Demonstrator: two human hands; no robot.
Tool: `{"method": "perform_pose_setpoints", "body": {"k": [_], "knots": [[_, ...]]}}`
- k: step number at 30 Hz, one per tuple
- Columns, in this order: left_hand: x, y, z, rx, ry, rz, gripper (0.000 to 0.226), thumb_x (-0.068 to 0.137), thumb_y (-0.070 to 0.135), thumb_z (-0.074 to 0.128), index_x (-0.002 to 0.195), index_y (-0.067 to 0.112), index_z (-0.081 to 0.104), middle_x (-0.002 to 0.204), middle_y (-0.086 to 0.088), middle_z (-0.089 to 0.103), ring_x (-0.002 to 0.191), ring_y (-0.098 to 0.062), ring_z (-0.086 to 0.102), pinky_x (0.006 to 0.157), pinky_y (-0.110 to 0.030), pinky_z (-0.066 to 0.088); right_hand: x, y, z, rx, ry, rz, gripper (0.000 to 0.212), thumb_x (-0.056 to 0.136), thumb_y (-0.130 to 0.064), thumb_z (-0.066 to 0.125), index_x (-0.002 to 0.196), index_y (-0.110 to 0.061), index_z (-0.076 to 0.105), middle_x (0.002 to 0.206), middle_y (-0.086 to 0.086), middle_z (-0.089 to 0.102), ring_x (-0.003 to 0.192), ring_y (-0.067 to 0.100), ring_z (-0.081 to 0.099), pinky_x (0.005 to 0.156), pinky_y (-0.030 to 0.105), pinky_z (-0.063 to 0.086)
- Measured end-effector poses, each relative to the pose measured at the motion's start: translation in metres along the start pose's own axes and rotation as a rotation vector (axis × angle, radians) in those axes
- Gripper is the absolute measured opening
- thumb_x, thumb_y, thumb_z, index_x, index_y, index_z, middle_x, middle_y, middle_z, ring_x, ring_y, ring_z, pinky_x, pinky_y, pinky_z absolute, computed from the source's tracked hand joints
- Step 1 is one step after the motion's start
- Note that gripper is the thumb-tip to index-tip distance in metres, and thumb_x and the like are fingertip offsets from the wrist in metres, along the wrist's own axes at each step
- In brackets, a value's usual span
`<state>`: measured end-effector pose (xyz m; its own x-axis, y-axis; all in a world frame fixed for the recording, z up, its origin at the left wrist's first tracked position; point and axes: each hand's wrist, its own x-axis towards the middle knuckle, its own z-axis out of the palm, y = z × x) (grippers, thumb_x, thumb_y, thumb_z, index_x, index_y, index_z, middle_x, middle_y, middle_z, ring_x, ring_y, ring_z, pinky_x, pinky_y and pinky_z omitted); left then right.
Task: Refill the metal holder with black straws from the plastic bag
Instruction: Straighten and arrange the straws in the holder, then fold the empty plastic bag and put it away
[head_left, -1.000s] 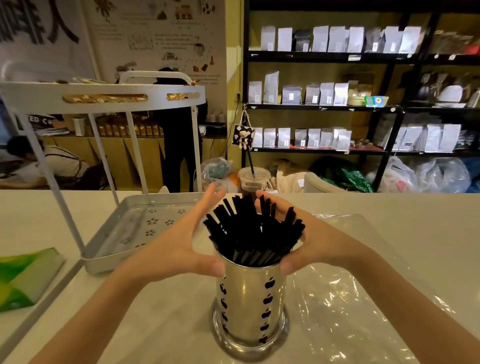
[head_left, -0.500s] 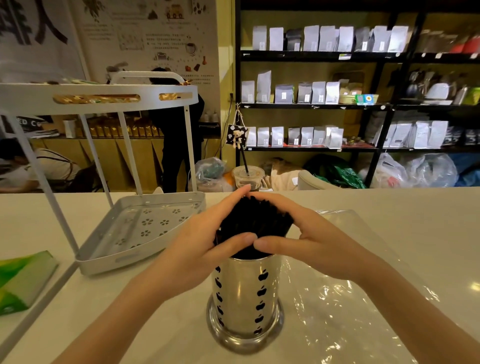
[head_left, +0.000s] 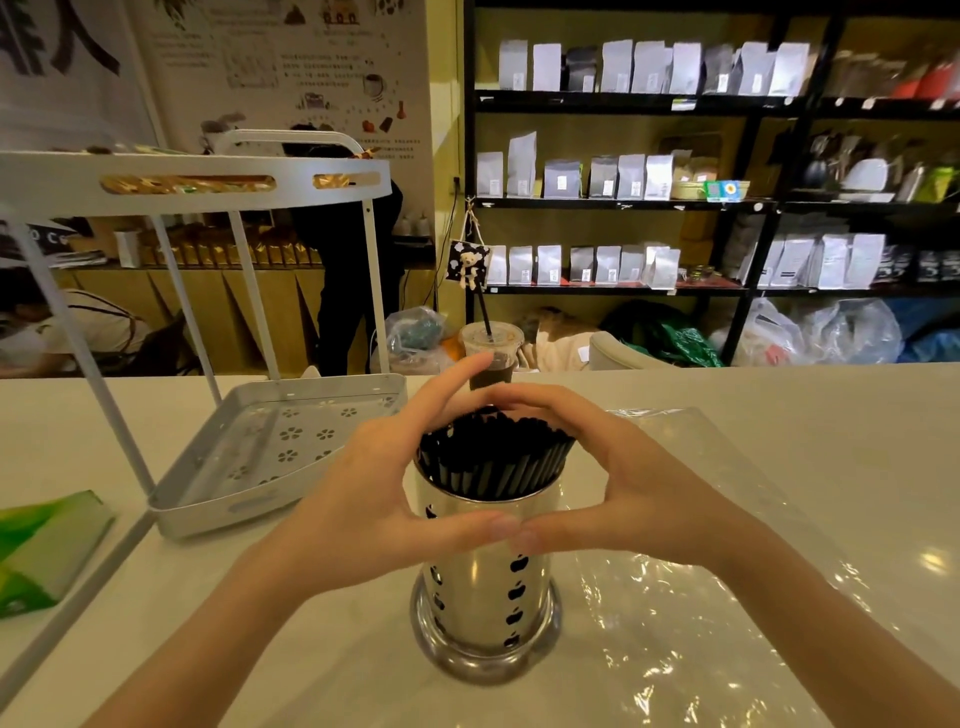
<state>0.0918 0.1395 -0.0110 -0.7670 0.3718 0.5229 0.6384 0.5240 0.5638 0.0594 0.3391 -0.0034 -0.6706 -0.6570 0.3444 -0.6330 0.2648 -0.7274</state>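
A shiny metal holder (head_left: 485, 597) with black apple-shaped cut-outs stands on the white counter, packed with black straws (head_left: 493, 457) that fan slightly to the right. My left hand (head_left: 363, 499) and my right hand (head_left: 639, 499) form a ring around the bundle just above the rim. The thumbs meet in front against the holder's wall, and the fingertips meet behind the straw tops. The clear plastic bag (head_left: 727, 597) lies flat and crumpled on the counter, under the holder and to its right.
A white two-tier rack (head_left: 280, 447) with a perforated tray stands to the left, its legs rising to an upper shelf. A green packet (head_left: 47, 545) lies at the far left. An iced drink cup (head_left: 491, 348) with a straw sits behind my hands. Shelves line the back wall.
The spread straws were squeezed together half a second ago. Since then my thumbs have slid down onto the holder's front and the ring of my hands has widened around a level bundle.
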Motion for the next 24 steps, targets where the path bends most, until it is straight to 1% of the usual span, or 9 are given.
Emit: {"method": "perform_pose_setpoints", "body": {"k": [3,6,10,13,16,19,21,22,24], "knots": [[0.003,0.009,0.000,0.143,0.067,0.060,0.089,0.065,0.061,0.063,0.139,0.035,0.022,0.142,0.023,0.039,0.131,0.005,0.034,0.108,-0.020,0.030,-0.002,0.002,-0.005,0.018,0.012,0.040,0.080,0.063,-0.025,0.082,0.127,-0.045,0.038,0.126,-0.032,0.052,0.122,-0.010,0.044,0.107,0.024,0.035],[0.010,0.030,0.008,0.308,0.234,0.225,0.071,0.075,0.046,0.060,0.135,0.021,0.033,0.142,0.006,0.040,0.133,-0.007,0.036,0.108,-0.029,0.034,-0.011,0.001,-0.017,-0.003,0.038,0.052,0.078,0.063,-0.033,0.081,0.129,-0.042,0.041,0.127,-0.023,0.057,0.126,-0.004,0.044,0.112,0.041,0.031],[0.021,0.058,0.046,0.308,0.393,0.522,0.030,0.085,0.011,0.053,0.114,0.008,0.059,0.119,-0.006,0.061,0.114,-0.018,0.056,0.093,-0.037,0.048,-0.024,0.009,-0.040,-0.117,0.187,0.060,0.051,0.071,-0.044,0.064,0.120,-0.038,0.052,0.124,-0.016,0.060,0.119,0.004,0.052,0.106,0.039,0.038],[0.026,0.059,0.101,0.368,0.312,0.573,0.025,0.084,0.004,0.051,0.103,0.009,0.067,0.110,-0.007,0.069,0.101,-0.020,0.063,0.082,-0.033,0.051,-0.040,0.033,-0.057,-0.205,0.353,0.136,0.029,0.081,-0.036,0.059,0.109,-0.033,0.062,0.115,-0.015,0.064,0.113,0.006,0.056,0.102,0.035,0.041],[0.031,0.035,0.154,0.403,0.105,0.356,0.041,0.069,0.005,0.069,0.109,0.012,0.062,0.114,-0.006,0.067,0.102,-0.019,0.064,0.078,-0.029,0.055,-0.060,0.064,-0.066,-0.293,0.465,0.259,0.017,0.087,-0.021,0.060,0.101,-0.030,0.066,0.106,-0.013,0.066,0.105,0.006,0.059,0.096,0.029,0.043],[0.039,0.016,0.178,0.538,-0.080,0.026,0.056,0.060,0.026,0.081,0.110,0.012,0.062,0.119,-0.009,0.065,0.108,-0.020,0.063,0.083,-0.026,0.052,-0.082,0.101,-0.070,-0.377,0.555,0.407,0.018,0.087,-0.018,0.060,0.104,-0.022,0.066,0.107,-0.003,0.068,0.102,0.012,0.060,0.084,0.017,0.041],[0.044,0.007,0.185,0.583,-0.249,-0.245,0.065,0.084,0.033,0.059,0.135,0.002,0.034,0.148,-0.025,0.026,0.138,-0.034,0.026,0.108,-0.035,0.031,-0.094,0.127,-0.069,-0.496,0.554,0.564,0.028,0.088,-0.023,0.059,0.115,-0.016,0.061,0.117,0.004,0.065,0.113,0.020,0.056,0.087,0.023,0.041],[0.045,0.003,0.188,0.577,-0.327,-0.386,0.065,0.093,0.033,0.041,0.142,0.003,0.011,0.152,-0.027,-0.001,0.142,-0.038,0.000,0.114,-0.042,0.015,-0.099,0.138,-0.067,-0.579,0.520,0.668,0.036,0.089,-0.027,0.057,0.122,-0.014,0.056,0.125,0.007,0.060,0.121,0.023,0.049,0.093,0.030,0.040],[0.047,-0.003,0.194,0.608,-0.443,-0.600,0.065,0.096,0.036,0.027,0.143,0.007,-0.009,0.149,-0.027,-0.020,0.139,-0.040,-0.017,0.114,-0.047,0.005,-0.108,0.158,-0.063,-0.739,0.432,0.840,0.052,0.088,-0.039,0.054,0.129,-0.008,0.046,0.136,0.010,0.050,0.130,0.027,0.036,0.100,0.038,0.033]]}}
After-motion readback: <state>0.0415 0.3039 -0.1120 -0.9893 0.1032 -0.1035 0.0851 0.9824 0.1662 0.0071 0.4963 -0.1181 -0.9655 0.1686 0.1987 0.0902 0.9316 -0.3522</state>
